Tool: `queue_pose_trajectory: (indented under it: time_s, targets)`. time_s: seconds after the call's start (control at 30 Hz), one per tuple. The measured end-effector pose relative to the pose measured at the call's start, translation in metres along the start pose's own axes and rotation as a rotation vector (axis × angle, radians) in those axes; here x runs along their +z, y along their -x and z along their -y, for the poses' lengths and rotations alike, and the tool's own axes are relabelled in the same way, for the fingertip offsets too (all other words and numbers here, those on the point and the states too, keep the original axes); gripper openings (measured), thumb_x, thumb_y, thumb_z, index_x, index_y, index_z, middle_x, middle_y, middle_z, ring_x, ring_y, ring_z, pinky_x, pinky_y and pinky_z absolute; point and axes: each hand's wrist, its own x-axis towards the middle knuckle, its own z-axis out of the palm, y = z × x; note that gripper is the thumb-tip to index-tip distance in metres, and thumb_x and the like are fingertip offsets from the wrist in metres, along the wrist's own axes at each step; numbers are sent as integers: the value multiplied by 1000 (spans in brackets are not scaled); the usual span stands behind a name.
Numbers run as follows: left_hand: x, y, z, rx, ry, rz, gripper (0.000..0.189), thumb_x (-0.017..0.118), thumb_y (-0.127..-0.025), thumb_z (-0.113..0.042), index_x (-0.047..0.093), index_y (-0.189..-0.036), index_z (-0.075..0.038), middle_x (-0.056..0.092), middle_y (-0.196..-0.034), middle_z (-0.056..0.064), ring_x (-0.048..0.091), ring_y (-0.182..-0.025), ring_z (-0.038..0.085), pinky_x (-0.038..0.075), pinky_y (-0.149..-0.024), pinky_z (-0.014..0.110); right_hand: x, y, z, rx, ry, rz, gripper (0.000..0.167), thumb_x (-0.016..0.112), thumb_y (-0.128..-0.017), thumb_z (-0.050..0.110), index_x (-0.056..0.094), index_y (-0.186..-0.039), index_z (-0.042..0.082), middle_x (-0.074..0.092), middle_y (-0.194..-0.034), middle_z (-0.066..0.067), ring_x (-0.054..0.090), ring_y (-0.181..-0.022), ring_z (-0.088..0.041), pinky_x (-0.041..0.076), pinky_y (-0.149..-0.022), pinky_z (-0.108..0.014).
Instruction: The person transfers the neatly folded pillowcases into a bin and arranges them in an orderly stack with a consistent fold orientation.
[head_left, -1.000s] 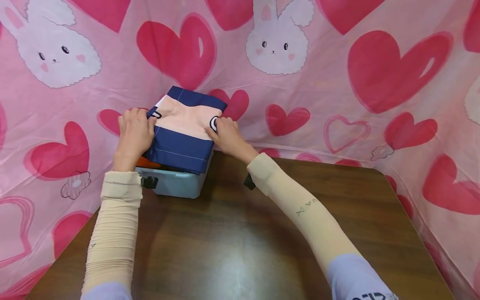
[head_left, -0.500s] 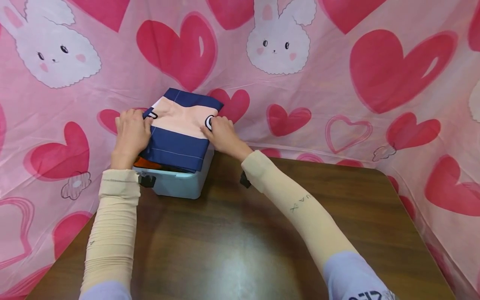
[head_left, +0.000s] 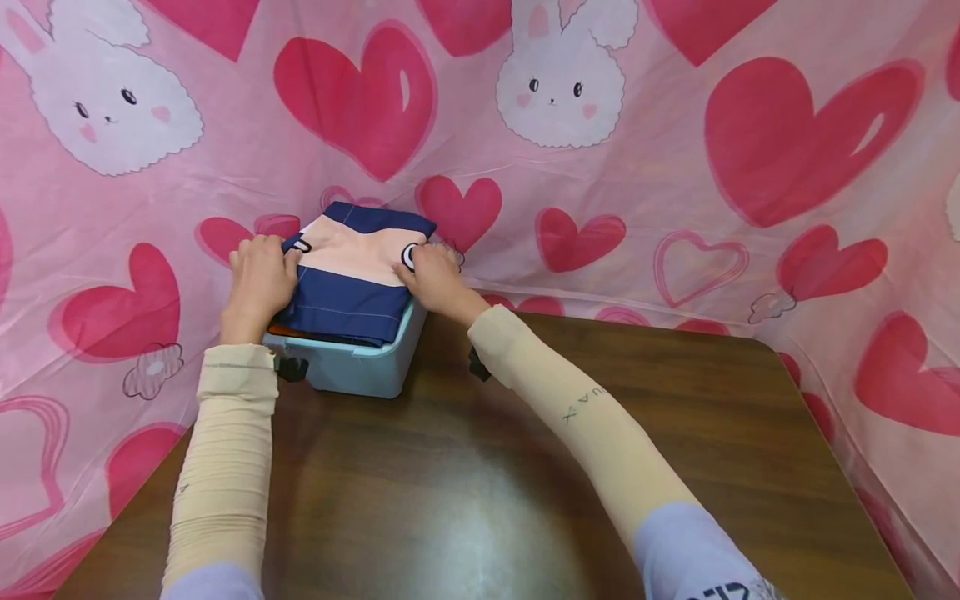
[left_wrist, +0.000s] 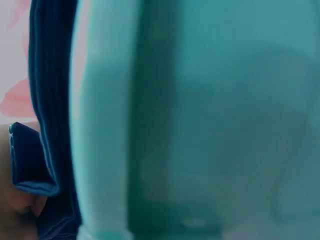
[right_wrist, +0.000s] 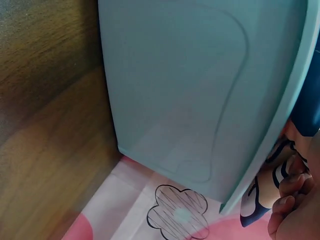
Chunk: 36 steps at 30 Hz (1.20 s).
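Observation:
A folded navy cloth with a pale peach band (head_left: 352, 304) lies across the top of a light blue plastic bin (head_left: 360, 375) in the head view. My left hand (head_left: 261, 279) grips its left edge, by a small black-outlined print. On the opposite edge, my right hand (head_left: 442, 279) pinches the cloth with the thumb on top, beside a round black-and-white print. The left wrist view is mostly filled by the bin's wall (left_wrist: 225, 115), with navy folds (left_wrist: 52, 110) past its rim. In the right wrist view, curled fingers (right_wrist: 290, 200) hold the printed cloth just beyond the bin's rim.
Something orange (head_left: 281, 330) shows under the cloth at the bin's front left. The bin stands at the back left of a brown wooden table (head_left: 570, 467), close to a pink curtain (head_left: 637, 167) printed with hearts and rabbits.
Both hands have lowered the cloth toward the bin, and its far edge now sits lower. The right hand has shifted left. Less of the orange thing shows.

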Motion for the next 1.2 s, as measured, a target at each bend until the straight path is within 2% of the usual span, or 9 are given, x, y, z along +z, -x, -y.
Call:
queue_pose_trajectory:
  time_s: [0.3,0.53,0.7,0.97,1.2]
  targets:
    - [9,4,7,-10,-35,84,35,48,-103,-16,55,-104,18,54,-104,40,47,-100,59,35,-87,68,8,3,-3,-10,13,40,45,50,-105,43,69,-109,3,69,-95,-11,62,-102,-28,45,-88,-41]
    - [12,2,10,-37,-63,199,38,49,-103,-18,55,-110,19,55,-109,41,48,-103,60,36,-88,68,11,4,-3,5,22,61,44,50,-105,45,68,-100,5,66,-88,-9,61,-97,-27,41,-80,-38]
    - [13,1,12,-46,-80,271,39,49,-102,-19,54,-110,20,54,-109,42,47,-104,61,35,-91,70,11,5,-2,1,49,68,43,52,-104,44,69,-97,6,66,-86,-9,62,-98,-27,42,-81,-39]
    - [10,4,10,-50,-86,304,37,48,-101,-20,55,-91,14,56,-102,40,49,-99,60,36,-87,68,11,5,-1,-2,46,58,43,52,-104,44,71,-98,6,68,-91,-10,63,-102,-29,46,-84,-41]
    - [9,9,3,-72,-124,286,44,46,-100,-23,52,-105,20,49,-108,42,44,-104,60,35,-92,69,13,7,-6,-14,33,53,44,50,-105,44,68,-99,5,67,-95,-11,61,-101,-28,45,-84,-39]
